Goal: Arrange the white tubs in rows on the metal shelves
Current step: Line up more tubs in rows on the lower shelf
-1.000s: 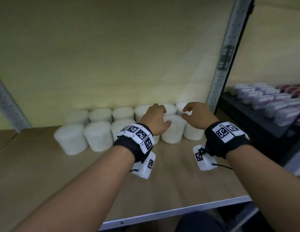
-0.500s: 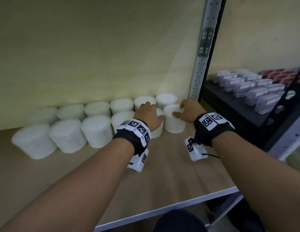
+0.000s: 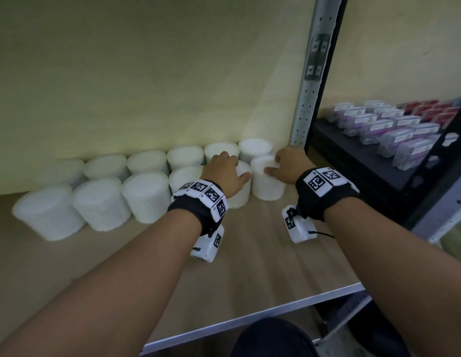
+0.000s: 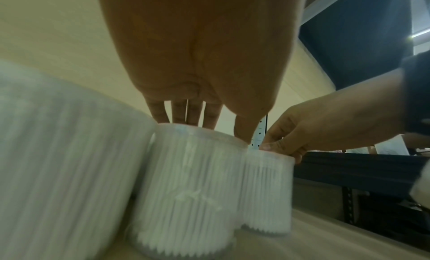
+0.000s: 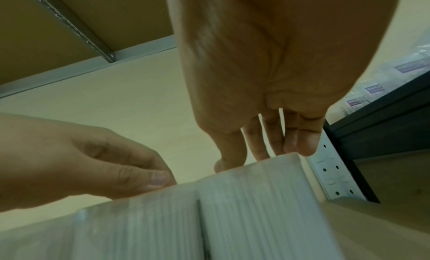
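On the shelf (image 3: 262, 253), the left grip (image 3: 225, 173) clasps the front row's second-last tub (image 3: 238, 198) from above and the right grip (image 3: 288, 166) clasps the end tub (image 3: 268, 188) by the post (image 3: 305, 112), so both are best slid flat and gently into line.

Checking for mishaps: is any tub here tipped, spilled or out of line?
Nothing stands out. All white tubs stand upright in two rows; the left hand and right hand each grip one in front from above.
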`<state>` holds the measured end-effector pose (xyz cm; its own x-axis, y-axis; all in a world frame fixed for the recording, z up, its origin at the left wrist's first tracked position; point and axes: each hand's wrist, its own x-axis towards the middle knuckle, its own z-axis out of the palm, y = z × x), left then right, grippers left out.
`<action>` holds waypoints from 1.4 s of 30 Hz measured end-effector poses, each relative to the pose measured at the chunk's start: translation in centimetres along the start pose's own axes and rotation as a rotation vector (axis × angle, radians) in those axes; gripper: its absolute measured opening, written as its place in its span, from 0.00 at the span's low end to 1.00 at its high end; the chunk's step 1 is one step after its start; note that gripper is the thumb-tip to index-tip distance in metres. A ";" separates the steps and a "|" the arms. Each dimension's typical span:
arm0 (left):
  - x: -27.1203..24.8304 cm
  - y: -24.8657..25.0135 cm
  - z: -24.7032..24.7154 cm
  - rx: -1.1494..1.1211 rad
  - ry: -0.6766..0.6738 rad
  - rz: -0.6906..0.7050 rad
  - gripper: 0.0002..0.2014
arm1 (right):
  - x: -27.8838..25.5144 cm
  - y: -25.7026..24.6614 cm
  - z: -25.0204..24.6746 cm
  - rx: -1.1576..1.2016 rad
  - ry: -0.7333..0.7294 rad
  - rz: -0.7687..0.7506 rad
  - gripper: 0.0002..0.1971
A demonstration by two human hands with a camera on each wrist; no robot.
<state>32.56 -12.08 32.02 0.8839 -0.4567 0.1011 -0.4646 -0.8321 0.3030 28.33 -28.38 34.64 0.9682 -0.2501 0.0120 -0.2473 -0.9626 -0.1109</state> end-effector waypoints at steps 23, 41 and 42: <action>-0.4 -0.7 1.1 -0.035 0.067 0.017 0.25 | 0.8 0.0 -0.1 0.175 -0.060 0.044 0.23; -0.3 -0.6 1.0 -0.030 0.060 0.023 0.24 | 1.4 -0.6 0.2 -0.014 -0.119 0.004 0.29; -0.3 -0.7 1.0 -0.029 0.064 0.020 0.24 | 1.3 -0.6 0.0 -0.003 -0.135 -0.020 0.27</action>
<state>32.53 -11.70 30.81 0.8764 -0.4517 0.1674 -0.4815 -0.8127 0.3280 29.76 -28.12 34.72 0.9694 -0.2148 -0.1192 -0.2278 -0.9676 -0.1089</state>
